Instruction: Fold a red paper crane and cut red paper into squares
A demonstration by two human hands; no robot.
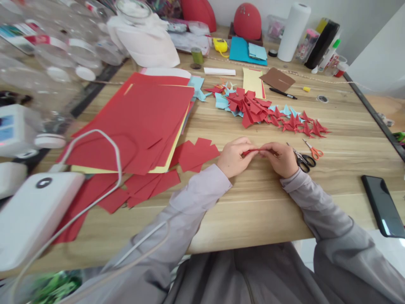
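My left hand (236, 158) and my right hand (281, 158) meet above the wooden table, their fingers pinching a small folded piece of red paper (251, 151) between them. Most of that paper is hidden by the fingers. Left of my left hand lie loose red paper pieces (198, 156). Black-handled scissors (304, 161) rest just beside my right hand, with smaller orange-handled scissors (314, 151) close by. Beyond both hands is a pile of folded red paper pieces (249, 105), with pointed red folded paper stars (295, 123) trailing to the right and some light blue ones among them.
A stack of red paper sheets (148, 114) covers the table's left side. A white power bank (38, 215) with a looping cable stands at the near left, and plastic bottles (57, 50) crowd the far left. A phone (383, 206) lies at the right edge.
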